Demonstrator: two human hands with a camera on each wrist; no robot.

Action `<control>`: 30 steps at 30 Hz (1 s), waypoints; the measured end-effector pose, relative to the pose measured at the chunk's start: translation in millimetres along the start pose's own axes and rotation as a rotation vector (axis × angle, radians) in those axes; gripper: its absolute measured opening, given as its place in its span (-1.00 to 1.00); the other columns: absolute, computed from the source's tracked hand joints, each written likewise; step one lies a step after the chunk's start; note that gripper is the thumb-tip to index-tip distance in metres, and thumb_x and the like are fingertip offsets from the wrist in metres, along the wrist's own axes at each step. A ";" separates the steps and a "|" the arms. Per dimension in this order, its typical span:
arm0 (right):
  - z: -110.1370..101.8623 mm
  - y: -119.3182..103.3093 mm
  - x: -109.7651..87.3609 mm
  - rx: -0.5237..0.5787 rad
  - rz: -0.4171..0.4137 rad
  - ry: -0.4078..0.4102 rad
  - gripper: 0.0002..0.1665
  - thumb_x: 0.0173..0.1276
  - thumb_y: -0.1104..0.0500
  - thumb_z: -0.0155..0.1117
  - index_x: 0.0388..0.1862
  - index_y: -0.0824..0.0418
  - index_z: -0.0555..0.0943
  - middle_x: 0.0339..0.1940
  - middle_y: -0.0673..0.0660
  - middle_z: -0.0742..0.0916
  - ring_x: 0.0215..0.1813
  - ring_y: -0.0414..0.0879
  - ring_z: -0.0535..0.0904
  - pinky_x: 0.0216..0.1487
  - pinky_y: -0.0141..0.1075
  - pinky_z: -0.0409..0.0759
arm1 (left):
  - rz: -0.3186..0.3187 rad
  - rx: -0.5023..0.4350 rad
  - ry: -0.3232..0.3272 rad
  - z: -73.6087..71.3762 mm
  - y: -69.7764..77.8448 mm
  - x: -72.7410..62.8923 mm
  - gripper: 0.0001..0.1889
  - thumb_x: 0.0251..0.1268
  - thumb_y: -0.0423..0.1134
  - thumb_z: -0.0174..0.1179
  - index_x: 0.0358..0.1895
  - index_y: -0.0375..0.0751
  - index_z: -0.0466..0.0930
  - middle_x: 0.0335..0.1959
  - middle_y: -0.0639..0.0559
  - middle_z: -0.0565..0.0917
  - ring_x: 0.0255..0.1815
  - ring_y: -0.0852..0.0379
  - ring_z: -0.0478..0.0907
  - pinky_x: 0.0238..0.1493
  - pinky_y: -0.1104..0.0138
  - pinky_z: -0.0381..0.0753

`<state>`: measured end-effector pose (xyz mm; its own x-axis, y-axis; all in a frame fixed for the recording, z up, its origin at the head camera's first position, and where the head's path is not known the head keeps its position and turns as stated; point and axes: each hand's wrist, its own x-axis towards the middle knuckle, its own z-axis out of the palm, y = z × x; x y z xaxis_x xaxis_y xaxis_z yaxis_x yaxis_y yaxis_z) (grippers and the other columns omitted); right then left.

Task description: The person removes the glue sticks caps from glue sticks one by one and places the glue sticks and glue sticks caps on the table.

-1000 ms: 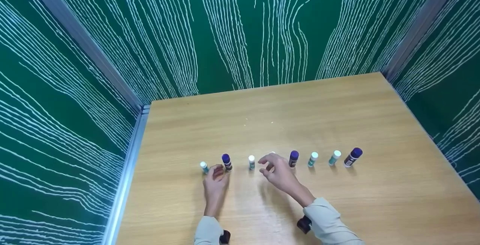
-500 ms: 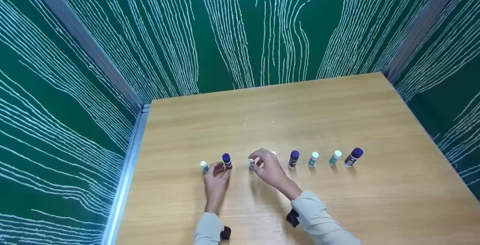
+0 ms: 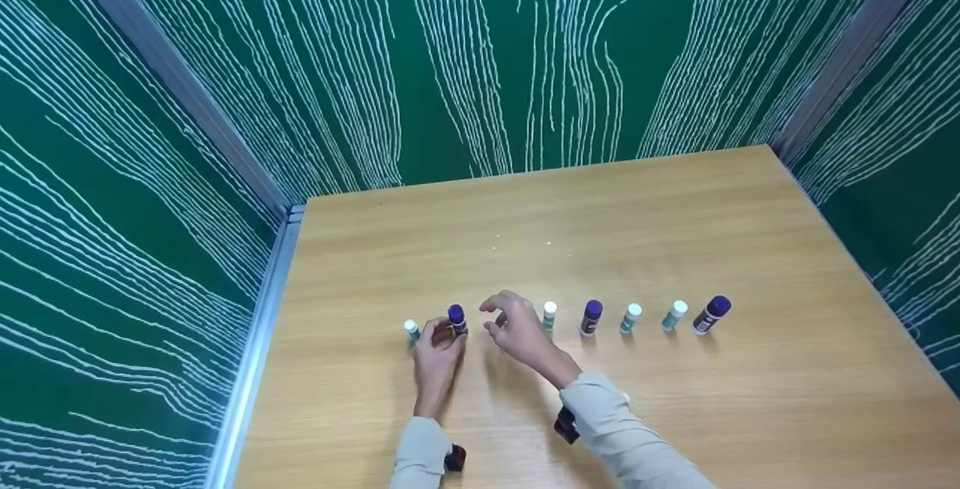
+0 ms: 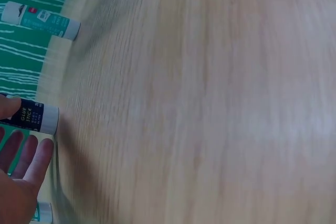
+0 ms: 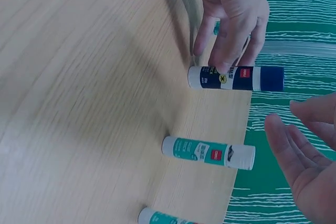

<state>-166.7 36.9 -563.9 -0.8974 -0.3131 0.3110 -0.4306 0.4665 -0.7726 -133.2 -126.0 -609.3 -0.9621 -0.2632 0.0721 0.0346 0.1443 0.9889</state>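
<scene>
My left hand (image 3: 436, 358) grips a dark blue glue stick (image 3: 457, 315) with a blue cap, low on its body. In the left wrist view, the thumb lies across the label of this glue stick (image 4: 31, 115). My right hand (image 3: 521, 333) is just to the right, its thumb and fingers spread and holding nothing. In the right wrist view those fingertips (image 5: 275, 124) are apart, near the blue cap. A white-capped teal glue stick (image 5: 210, 152) stands upright beside the dark one; the right hand hides it in the head view. Another teal glue stick (image 3: 412, 330) is left of my left hand.
Farther right along the row stand a teal glue stick (image 3: 550, 315), a dark blue one (image 3: 591, 316), two more teal ones and a larger dark blue glue stick (image 3: 712, 314). Green walls with white streaks enclose the wooden table (image 3: 600, 226) at the back and sides.
My right hand has moved left, past the white-capped teal glue stick and toward the dark blue one. My left hand has stayed at the dark blue glue stick, its fingers closer around it.
</scene>
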 end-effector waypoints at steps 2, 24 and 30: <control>3.3 -0.5 3.2 0.015 -0.001 -0.018 -0.71 0.03 0.50 0.31 -0.21 0.36 0.62 -0.27 0.27 0.64 -0.46 -0.09 0.58 -0.42 -0.41 0.61 | 0.007 -0.015 -0.008 -0.1 -0.6 0.8 -0.63 0.03 -0.51 0.33 -0.04 -0.44 0.51 -0.15 -0.40 0.62 -0.09 -0.30 0.58 -0.03 0.05 0.62; 36.0 -6.6 28.7 0.036 0.055 -0.088 -0.71 0.07 0.45 0.36 -0.17 0.36 0.62 -0.28 0.22 0.61 -0.40 0.01 0.58 -0.38 -0.35 0.60 | 0.015 0.039 0.020 11.1 -39.9 19.5 -0.64 0.00 -0.53 0.28 -0.05 -0.31 0.57 -0.17 -0.22 0.68 -0.12 -0.12 0.64 0.00 0.12 0.61; 42.2 -7.8 31.8 0.017 0.073 -0.096 -0.71 0.09 0.36 0.42 -0.17 0.36 0.63 -0.30 0.19 0.59 -0.39 -0.09 0.54 -0.36 -0.38 0.60 | 0.033 0.097 0.027 10.0 -41.1 20.7 -0.66 -0.01 -0.56 0.23 -0.09 -0.26 0.60 -0.20 -0.16 0.70 -0.17 -0.03 0.66 -0.07 0.21 0.65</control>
<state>-187.7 -11.6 -571.4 -0.9126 -0.3568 0.1997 -0.3617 0.4769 -0.8011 -157.3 -127.8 -649.7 -0.9530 -0.2823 0.1096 0.0389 0.2447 0.9688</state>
